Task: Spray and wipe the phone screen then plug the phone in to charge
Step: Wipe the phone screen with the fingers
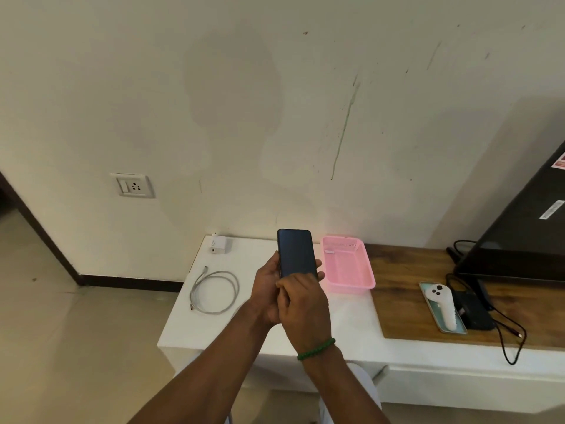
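A dark phone (296, 252) is held upright above the white table (351, 325), its black screen facing me. My left hand (268, 284) grips its lower left edge, with fingertips showing past the right edge. My right hand (302, 304), with a green bead bracelet at the wrist, covers the phone's lower end with its fingers curled over it. I cannot see whether anything lies under those fingers. A white charger adapter (219, 244) lies at the table's back left, and a coiled white cable (214, 291) lies in front of it. A wall socket with a switch (134, 186) is on the wall to the left.
A pink plastic basket (348, 266) stands just right of the phone. Further right, on a wooden top (406, 289), are a white controller (441, 304) on a teal tray, a black box (474, 312) with black cables, and a dark TV screen (519, 228).
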